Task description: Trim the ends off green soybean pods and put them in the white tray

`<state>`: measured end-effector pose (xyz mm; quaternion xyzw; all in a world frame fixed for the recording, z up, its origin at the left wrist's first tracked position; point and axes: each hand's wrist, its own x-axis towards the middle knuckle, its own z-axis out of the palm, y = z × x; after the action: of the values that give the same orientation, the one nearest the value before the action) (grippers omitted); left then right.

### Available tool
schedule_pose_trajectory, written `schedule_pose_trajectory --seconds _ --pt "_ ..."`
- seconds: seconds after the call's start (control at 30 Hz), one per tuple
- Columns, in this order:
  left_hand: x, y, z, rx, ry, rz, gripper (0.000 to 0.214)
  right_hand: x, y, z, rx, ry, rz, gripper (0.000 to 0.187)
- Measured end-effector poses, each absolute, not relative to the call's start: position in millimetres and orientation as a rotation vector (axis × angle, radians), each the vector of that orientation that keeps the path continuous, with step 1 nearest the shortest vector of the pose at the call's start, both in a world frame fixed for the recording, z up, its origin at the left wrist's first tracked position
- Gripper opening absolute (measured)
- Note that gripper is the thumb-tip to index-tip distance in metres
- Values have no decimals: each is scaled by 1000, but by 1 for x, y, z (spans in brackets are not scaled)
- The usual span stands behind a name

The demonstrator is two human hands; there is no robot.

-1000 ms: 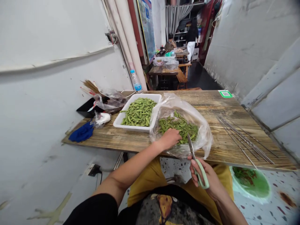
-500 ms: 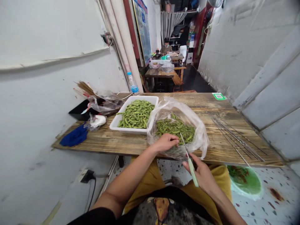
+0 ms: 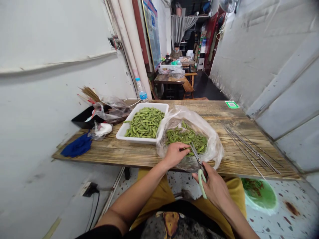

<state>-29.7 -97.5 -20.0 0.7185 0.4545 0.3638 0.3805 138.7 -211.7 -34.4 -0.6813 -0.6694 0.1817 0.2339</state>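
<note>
My left hand (image 3: 174,153) reaches into a clear plastic bag (image 3: 211,139) of green edamame pods (image 3: 186,136) on the wooden table (image 3: 129,153); its fingers pinch a pod at the near edge of the pile. My right hand (image 3: 213,188) grips green-handled scissors (image 3: 199,166) just below the table's front edge. The blades point up and away, with their tips right beside my left fingers. A white tray (image 3: 124,131) heaped with more pods stands directly left of the bag.
A blue cloth (image 3: 76,148), crumpled bags and a black box of wooden sticks (image 3: 88,93) lie at the table's left. Metal skewers (image 3: 249,149) lie on the right. A green-lined bin (image 3: 260,196) stands on the floor. A water bottle (image 3: 141,89) stands behind. A person sits far back.
My right hand has brought the scissors up and left until the blades meet my left fingers at the pods. The view has shifted slightly.
</note>
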Motion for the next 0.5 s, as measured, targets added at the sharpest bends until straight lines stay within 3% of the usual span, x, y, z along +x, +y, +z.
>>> schedule_pose_trajectory --seconds 0.2,0.5 --pt "-21 -104 -29 1669 1183 1139 13 135 -210 -34 -1859 -1838 541 57" --pt "-8 -110 -31 1418 1266 1129 17 137 -206 -37 -1850 -1722 549 44"
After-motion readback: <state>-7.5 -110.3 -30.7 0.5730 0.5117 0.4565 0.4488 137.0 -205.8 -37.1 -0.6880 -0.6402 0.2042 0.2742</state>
